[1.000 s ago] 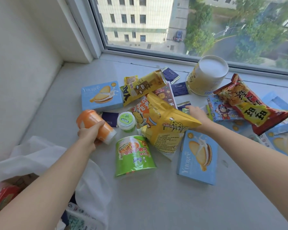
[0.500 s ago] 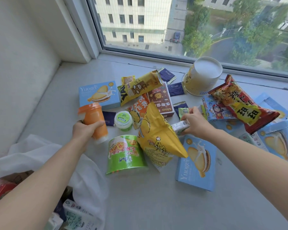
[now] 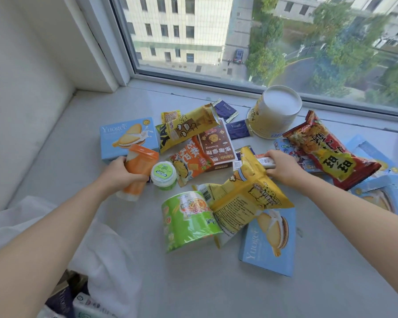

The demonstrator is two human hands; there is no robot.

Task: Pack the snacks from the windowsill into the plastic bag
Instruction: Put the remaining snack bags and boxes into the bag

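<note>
Head view, left to right:

- Plastic bag (image 3: 106,249) is seen at lower left, under the left forearm, with a few packs already inside.
- Left hand (image 3: 118,173) is wrapped around the orange cup (image 3: 139,171). The cup is held tilted, lid end away, clear of the windowsill (image 3: 216,292) and up past the bag, not over it. The blue box (image 3: 129,138) lies just behind it and the green-lidded tub (image 3: 164,174) just beside it.
- Green canister (image 3: 189,221) is left on the sill. The yellow bag (image 3: 246,198) is draped across it and the second blue box (image 3: 269,242).
- Right hand (image 3: 283,171) is closed on a small white packet (image 3: 265,162). The yellow bag's top corner is caught at the same fingers.
- Red bag (image 3: 331,152) is untouched, far right.

Change vs 0.5 s ago:
- The cup was held more upright and is now leaned over.
- The yellow bag was hanging nearly upright from the right hand and has swung down flatter over the canister.
- The white packet was held then too.
</note>
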